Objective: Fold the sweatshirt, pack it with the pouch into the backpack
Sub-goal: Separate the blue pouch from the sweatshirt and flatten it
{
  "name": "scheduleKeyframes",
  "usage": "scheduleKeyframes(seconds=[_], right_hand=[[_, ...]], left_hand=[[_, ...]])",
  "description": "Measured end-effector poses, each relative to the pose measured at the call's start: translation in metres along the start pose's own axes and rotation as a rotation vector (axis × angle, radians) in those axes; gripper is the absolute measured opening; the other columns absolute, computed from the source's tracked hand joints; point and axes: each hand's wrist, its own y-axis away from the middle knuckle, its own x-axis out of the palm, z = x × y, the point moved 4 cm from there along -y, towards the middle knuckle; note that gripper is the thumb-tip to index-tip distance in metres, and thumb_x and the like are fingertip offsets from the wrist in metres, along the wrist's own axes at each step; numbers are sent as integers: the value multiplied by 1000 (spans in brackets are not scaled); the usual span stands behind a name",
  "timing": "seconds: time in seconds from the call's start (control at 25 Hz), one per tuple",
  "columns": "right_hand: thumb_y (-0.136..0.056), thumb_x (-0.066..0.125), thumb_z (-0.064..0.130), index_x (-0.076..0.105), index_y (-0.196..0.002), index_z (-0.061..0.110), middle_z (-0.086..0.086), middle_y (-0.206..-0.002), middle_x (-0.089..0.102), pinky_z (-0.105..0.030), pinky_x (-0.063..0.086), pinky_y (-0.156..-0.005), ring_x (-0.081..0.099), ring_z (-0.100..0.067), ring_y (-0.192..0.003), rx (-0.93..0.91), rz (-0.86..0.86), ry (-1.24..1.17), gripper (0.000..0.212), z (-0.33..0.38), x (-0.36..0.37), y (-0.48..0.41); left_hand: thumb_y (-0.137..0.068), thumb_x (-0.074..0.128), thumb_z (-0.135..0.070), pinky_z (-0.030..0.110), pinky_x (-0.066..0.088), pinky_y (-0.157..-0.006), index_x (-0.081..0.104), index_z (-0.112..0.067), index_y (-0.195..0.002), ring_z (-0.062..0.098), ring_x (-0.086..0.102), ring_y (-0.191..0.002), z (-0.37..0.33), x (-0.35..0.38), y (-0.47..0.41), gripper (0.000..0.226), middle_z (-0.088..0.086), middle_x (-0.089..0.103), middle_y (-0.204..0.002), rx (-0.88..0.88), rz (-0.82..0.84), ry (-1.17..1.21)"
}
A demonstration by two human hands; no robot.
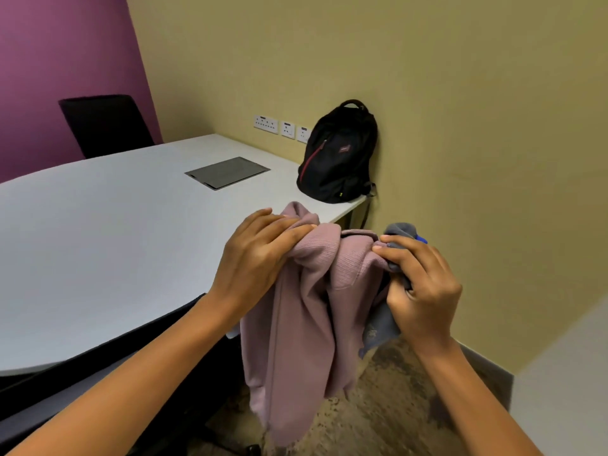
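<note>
Off the near right edge of the pale grey worktop [98, 245], a dusty-pink ribbed knit sweatshirt [296, 324] hangs in the air, bunched at the top, its length trailing down toward the speckled carpet [388, 390]. Left hand [256, 255] curled over one gathered shoulder, fingers closed on the cloth. Right hand [421, 287] closed too, pinching the other top edge of the sweatshirt and also clutching a soft grey fabric pouch [381, 327] with a small blue tip showing behind the knuckles.

Black zipped backpack with red trim [339, 153] stands upright at the far right corner of the worktop, against the yellow wall, well apart from the hands.

Handling, as judged: sweatshirt is light, limp, not slippery; it will sag and twist unless laid flat. Best held at both shoulder seams, then spread on the worktop. Pouch looks soft and light; setting it down first would free the right hand.

Hard to make out: sleeves and hem lost in the folds; most of the pouch hidden by the right hand; backpack zips appear shut, not certain.
</note>
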Motion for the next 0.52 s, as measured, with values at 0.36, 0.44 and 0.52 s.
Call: scheduleKeyframes(seconds=[0.36,0.44,0.52], right_hand=[[-74,58,-12,75,-92,10,-3,-103,71,-31,52,-79,66,-24,-95,5,37,67,34,-105,104,-27],[-73,57,-11,75,-93,11,-2,-103,71,-31,52,-79,66,-24,-95,-1,57,49,35,-126,141,-45],[-74,55,-9,75,-93,12,-1,-103,71,-33,53,-77,66,-25,-95,-27,84,38,35,-141,174,-61]], left_hand=[[-84,66,-3,31,41,-93,67,-10,-117,23,54,-100,70,137,-49,34,7,69,-110,40,37,-15],[-83,67,-2,31,40,-95,67,-11,-117,22,54,-101,99,165,-61,35,7,68,-110,-11,33,-5],[-83,67,-4,32,41,-95,66,-13,-118,24,56,-100,127,187,-67,36,6,68,-111,-69,35,-9]])
